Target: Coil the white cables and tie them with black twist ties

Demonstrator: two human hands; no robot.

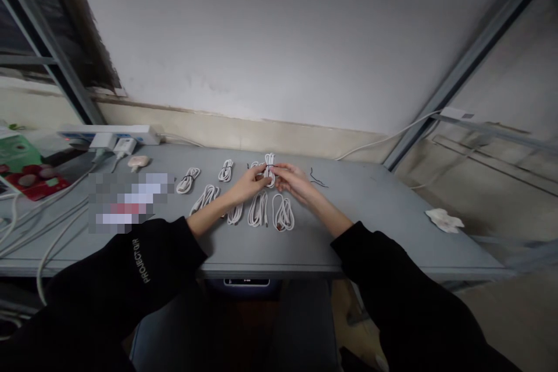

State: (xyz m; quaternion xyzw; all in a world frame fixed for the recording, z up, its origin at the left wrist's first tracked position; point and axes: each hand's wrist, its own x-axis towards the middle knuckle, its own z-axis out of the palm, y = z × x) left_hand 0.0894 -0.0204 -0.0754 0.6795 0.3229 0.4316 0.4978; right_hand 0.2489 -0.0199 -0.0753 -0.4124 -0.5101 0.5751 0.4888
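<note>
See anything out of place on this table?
Cable coils lie in neat rows. Only a crumpled white tissue at the right end of the table and a loose black tie by the right hand look stray.

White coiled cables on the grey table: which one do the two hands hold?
The white coiled cable in the far row, pinched between the left hand and the right hand; the other cables lie loose on the grey table.

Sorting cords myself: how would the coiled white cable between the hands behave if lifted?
Probably floppy: the coiled cable is thin cord in loops, so it may sag unless pinched mid-bundle, as the left hand and right hand do. Likely light and unlikely to roll; the other bundles lie flat on the table.
</note>
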